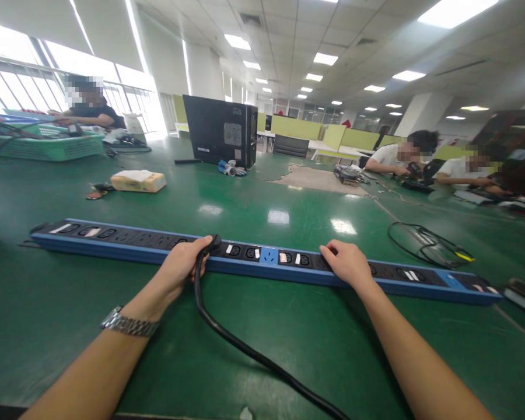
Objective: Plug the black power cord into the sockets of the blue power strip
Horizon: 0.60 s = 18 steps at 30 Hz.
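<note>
A long blue and black power strip point(262, 259) lies across the green table, with many sockets along its top. My left hand point(184, 265) is closed round the plug end of a black power cable point(245, 347), pressed against a socket near the strip's middle. The cable trails off toward the bottom edge of the view. My right hand point(347, 262) rests on top of the strip to the right, fingers curled over its far edge, holding it down. A metal watch point(129, 324) is on my left wrist.
A black computer tower point(221, 131) stands at the back centre, a tissue pack point(137, 181) and green basket point(44, 146) at the left. A coiled black cable point(429, 245) lies at the right. Other people sit at the far left and far right.
</note>
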{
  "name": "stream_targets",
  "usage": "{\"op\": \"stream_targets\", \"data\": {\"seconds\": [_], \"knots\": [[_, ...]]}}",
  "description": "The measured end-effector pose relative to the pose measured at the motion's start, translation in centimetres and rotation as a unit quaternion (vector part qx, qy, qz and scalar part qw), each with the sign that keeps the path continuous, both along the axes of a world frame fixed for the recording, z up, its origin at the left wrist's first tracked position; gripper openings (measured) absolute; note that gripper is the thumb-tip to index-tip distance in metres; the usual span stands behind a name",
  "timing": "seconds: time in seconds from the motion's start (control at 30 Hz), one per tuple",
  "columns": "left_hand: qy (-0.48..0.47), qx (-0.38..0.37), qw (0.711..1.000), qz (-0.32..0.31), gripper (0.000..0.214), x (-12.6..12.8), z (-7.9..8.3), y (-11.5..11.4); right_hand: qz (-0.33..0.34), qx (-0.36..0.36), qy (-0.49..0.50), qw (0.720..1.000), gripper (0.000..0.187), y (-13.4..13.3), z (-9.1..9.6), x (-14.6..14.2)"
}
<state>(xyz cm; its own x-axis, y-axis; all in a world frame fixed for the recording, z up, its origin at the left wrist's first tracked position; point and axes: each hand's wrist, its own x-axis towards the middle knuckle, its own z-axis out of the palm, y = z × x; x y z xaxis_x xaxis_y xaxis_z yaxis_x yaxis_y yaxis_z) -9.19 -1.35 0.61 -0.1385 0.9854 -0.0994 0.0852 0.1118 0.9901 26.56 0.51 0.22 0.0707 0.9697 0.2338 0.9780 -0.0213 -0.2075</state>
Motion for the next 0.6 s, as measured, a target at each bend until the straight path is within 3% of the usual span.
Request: {"op": "stream_targets", "data": {"seconds": [0.23,0.6], "knots": [[-0.006,-0.009,1.0,-0.026,0.047,-0.34,0.09,0.49,-0.002,0.001,0.001,1.0,0.039,-0.01,0.0,-0.01],[0.065,-0.042,0.996,-0.035,0.052,-0.6,-0.01,0.11,0.001,0.004,0.005,1.0,0.038,-0.06,-0.04,0.0]]}}
